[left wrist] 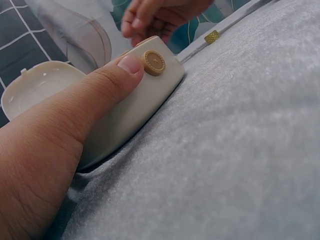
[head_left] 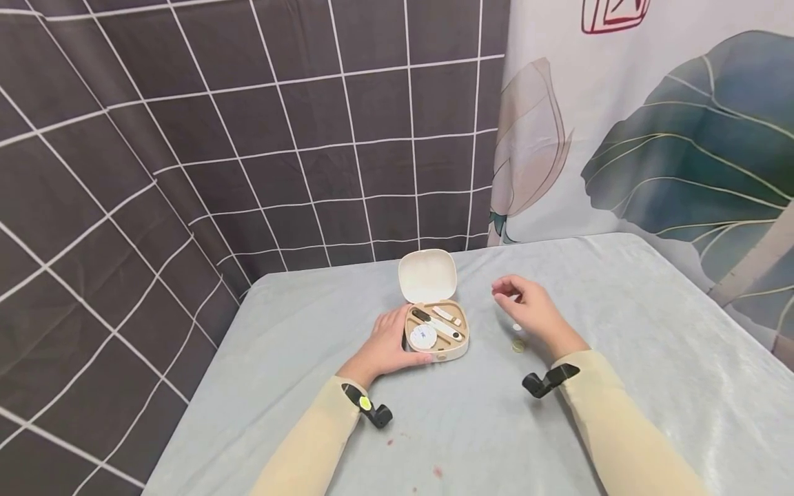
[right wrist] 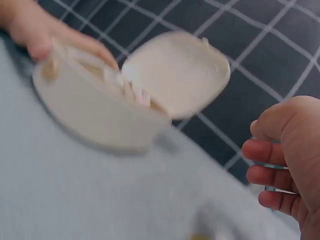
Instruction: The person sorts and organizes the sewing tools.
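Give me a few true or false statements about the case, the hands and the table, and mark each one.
1. The case has its lid open. True.
2. The left hand grips the case. True.
3. The right hand rests inside the case. False: it hovers beside the case, apart from it.
4. A small gold piece lies on the table near the right hand. True.
5. The case is empty. False: it holds small tools and a round white item.

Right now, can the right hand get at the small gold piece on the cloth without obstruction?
Probably yes. The right hand hovers just above the small gold piece, and nothing lies between them. The open case sits off to the side, held by the left hand.
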A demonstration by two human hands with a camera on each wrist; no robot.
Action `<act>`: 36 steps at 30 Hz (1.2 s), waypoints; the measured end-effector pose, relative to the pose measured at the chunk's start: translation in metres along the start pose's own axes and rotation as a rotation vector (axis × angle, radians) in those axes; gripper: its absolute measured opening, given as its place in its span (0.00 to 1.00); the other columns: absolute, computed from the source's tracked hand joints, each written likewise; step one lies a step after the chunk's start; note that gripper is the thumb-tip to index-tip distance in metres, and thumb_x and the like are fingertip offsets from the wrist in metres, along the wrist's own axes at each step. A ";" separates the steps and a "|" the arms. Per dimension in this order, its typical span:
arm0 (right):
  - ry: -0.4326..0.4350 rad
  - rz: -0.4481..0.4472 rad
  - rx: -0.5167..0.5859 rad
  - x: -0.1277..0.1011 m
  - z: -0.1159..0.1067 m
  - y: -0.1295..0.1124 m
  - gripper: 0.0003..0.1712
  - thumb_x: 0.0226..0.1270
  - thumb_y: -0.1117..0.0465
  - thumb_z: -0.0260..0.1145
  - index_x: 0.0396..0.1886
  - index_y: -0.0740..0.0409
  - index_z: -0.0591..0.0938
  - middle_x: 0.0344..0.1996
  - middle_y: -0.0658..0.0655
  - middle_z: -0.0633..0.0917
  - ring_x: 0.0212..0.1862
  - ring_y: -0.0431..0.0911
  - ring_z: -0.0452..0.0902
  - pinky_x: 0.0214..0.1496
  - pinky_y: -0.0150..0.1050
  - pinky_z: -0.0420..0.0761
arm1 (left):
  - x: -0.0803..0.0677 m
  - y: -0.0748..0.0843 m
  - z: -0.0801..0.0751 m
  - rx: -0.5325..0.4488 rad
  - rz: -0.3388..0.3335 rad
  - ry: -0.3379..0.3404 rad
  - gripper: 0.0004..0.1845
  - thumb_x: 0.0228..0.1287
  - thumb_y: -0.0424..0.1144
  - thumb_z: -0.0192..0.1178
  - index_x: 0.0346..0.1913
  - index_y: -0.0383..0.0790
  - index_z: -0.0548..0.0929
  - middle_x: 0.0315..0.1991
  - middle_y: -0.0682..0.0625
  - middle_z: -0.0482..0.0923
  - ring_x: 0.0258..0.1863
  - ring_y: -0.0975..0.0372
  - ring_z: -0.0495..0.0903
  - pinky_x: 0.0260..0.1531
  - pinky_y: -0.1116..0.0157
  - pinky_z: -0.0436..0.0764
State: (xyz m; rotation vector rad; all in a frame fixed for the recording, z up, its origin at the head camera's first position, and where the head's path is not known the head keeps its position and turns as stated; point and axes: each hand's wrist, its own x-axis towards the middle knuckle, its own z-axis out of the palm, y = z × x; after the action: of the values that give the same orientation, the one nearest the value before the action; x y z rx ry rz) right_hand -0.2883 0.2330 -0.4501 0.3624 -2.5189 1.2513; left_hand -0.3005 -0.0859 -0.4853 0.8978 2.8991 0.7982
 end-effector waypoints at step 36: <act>-0.180 -0.026 -0.122 -0.032 -0.020 0.049 0.15 0.59 0.73 0.71 0.46 0.61 0.82 0.36 0.50 0.85 0.38 0.41 0.76 0.42 0.33 0.76 | 0.000 0.000 0.000 -0.018 -0.004 0.006 0.59 0.47 0.71 0.71 0.77 0.49 0.57 0.71 0.47 0.65 0.74 0.57 0.60 0.76 0.50 0.50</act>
State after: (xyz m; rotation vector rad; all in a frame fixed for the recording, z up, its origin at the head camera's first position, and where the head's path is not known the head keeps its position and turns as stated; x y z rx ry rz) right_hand -0.2733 0.2807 -0.4863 0.4965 -2.7162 1.0931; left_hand -0.3004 -0.0863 -0.4852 0.8889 2.8931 0.8259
